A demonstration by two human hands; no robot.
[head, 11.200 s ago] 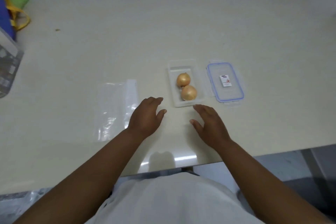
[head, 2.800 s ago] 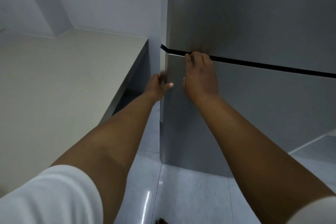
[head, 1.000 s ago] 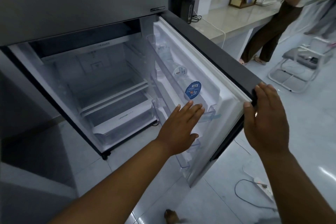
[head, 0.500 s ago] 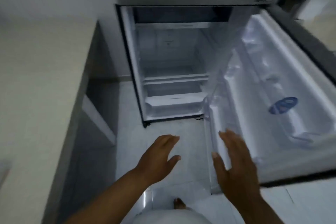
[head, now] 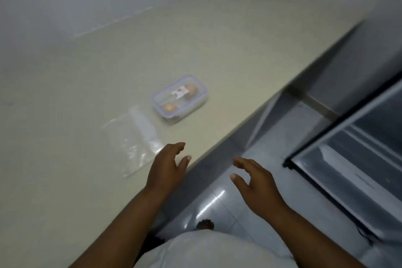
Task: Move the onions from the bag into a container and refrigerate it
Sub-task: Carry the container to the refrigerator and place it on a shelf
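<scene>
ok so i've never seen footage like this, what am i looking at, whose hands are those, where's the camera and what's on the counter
There is no machine here. A person wears a wide-angle camera on the head, looking forward and down, so you see their own two bare arms reaching out from the bottom of the picture. The picture is blurred, as if the head is turning.

The left hand hovers over the near edge of the beige counter, fingers spread, holding nothing. The right hand hangs open over the tiled floor, also empty.

On the counter sits a clear container with a blue-rimmed lid on top; two onions show through it. Beside it, nearer the person, lies a flat clear plastic bag that looks empty.

At the right edge is the fridge, its lower compartment open.
</scene>
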